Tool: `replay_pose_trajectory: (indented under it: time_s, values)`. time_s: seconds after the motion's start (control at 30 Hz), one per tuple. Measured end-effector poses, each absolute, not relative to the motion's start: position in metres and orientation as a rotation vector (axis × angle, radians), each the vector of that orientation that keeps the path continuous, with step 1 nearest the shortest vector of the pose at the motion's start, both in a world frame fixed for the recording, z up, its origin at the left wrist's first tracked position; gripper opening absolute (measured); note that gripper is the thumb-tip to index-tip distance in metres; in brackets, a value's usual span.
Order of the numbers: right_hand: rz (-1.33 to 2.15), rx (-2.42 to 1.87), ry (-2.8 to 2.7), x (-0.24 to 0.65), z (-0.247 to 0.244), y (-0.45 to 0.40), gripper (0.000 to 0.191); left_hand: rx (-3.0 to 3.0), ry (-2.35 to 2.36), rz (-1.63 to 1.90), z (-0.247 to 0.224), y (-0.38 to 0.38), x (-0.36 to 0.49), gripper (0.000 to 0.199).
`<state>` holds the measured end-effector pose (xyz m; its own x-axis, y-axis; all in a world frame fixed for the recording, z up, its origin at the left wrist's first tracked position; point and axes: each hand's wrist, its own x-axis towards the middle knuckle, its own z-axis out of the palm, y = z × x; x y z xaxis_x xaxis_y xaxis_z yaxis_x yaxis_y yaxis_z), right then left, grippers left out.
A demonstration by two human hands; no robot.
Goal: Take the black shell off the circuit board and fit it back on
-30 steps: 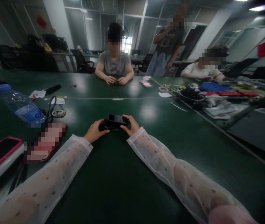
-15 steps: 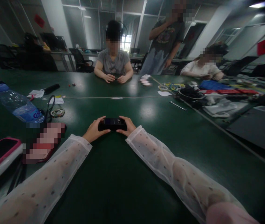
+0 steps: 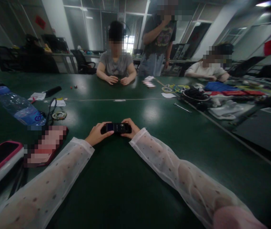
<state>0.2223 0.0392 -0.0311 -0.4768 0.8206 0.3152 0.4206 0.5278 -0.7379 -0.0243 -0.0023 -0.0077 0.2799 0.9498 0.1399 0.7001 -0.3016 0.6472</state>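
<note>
A small black device [image 3: 117, 128] with a dark screen on its left part and small light markings to the right lies crosswise between my hands. My left hand [image 3: 98, 133] grips its left end, the thumb along the near edge. Around the right end curl the fingers of my right hand [image 3: 131, 129], which partly hide it. Beneath is the dark green tabletop [image 3: 116, 178]; I cannot tell whether the device touches it. Sheer dotted sleeves cover both my forearms.
To the left are a tilted water bottle [image 3: 21, 108], a red-edged phone [image 3: 47, 144], a pink-rimmed white device [image 3: 2, 162] and a bracelet [image 3: 59, 115]. A wrench [image 3: 182, 107] and a pile of cables [image 3: 194, 95] lie right. Across the table a person [image 3: 116, 60] sits.
The device has turned slightly in my hands and shifted a little right and nearer; my right thumb is now less visible. The standing person in the background has moved left.
</note>
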Motion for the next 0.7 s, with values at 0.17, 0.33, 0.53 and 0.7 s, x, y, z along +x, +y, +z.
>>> replay_pose_trajectory:
  time_s: [0.17, 0.33, 0.53, 0.7]
  values:
    - [0.815, -0.995, -2.131, 0.2245, -0.0245, 0.0367, 0.059, 2.053, 1.466, 0.707, -0.0098, -0.0013, -0.0259, 0.059]
    - [0.798, -1.015, -2.132, 0.2254, -0.0229, 0.0346, 0.056, 2.039, 1.462, 0.729, -0.0119, 0.0000, -0.0270, 0.058]
    - [0.829, -1.027, -2.143, 0.2277, -0.0246, 0.0377, 0.059, 2.030, 1.459, 0.746, -0.0134, 0.0000, -0.0267, 0.058]
    - [0.825, -1.021, -2.146, 0.2272, -0.0225, 0.0372, 0.059, 2.025, 1.451, 0.754, -0.0112, -0.0013, -0.0259, 0.057]
